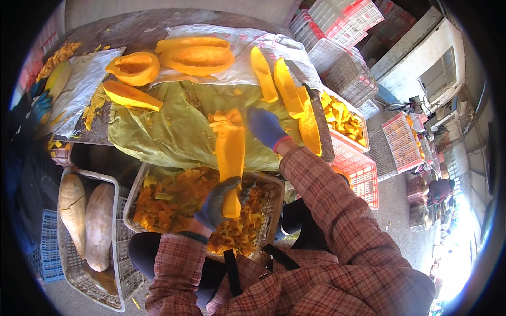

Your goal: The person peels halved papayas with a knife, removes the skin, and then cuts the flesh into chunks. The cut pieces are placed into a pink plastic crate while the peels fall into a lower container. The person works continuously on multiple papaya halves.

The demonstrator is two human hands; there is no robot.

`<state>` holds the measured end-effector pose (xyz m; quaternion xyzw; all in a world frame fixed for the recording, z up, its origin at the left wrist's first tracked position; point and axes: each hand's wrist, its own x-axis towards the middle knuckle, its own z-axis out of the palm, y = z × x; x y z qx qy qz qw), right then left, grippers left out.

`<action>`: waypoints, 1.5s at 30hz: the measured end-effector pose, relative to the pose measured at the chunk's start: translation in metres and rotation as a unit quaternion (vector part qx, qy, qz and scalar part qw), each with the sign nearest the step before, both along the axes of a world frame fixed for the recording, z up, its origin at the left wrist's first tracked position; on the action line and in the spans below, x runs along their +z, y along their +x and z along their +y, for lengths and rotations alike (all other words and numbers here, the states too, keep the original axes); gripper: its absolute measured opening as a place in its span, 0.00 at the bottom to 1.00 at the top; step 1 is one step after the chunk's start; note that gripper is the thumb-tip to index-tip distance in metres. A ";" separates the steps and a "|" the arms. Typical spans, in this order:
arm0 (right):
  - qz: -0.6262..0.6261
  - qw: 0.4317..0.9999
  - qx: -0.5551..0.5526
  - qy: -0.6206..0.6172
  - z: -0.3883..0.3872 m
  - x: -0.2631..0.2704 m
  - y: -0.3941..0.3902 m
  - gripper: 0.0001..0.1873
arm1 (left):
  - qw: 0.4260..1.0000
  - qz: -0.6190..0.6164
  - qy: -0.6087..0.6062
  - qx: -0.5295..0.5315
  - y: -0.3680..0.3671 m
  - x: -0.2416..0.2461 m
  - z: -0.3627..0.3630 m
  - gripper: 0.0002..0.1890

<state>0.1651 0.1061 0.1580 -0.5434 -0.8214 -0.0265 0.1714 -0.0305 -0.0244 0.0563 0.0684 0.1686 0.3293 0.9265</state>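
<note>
My left hand (218, 202), in a dark-palmed blue glove, grips the lower end of a long peeled orange squash piece (230, 152). Stringy pulp is bunched at the piece's far end, which rests on a yellow-green sheet (166, 118). Below it, a crate (132, 197) holds orange scraps and peelings (178, 197). Just right of the pulp is my right hand (265, 125), blue-gloved, blurred and curled. Its palm side is hidden, so whether it holds a tool cannot be made out. Several cut squash strips (287, 89) lie beyond it, at the table's right side.
Hollowed squash halves (197, 59) lie on white sacking (272, 43) at the back. On the left, a crate (118, 252) holds whole squashes (99, 225), near another person's gloved hand (42, 106). A crate of cut pieces (344, 118) and stacked crates (342, 59) stand right.
</note>
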 end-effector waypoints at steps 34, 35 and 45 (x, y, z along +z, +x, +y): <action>-0.167 0.971 0.000 -0.169 -0.030 0.038 -0.046 0.11 | 0.988 0.126 0.083 -0.015 0.004 -0.023 0.008 0.22; -0.142 0.980 0.037 -0.131 -0.032 0.037 -0.042 0.11 | 0.990 0.117 0.081 -0.019 0.003 -0.023 0.008 0.23; -0.041 0.997 0.026 -0.053 -0.028 0.031 -0.044 0.13 | 0.997 0.073 0.038 -0.002 0.004 -0.021 0.008 0.23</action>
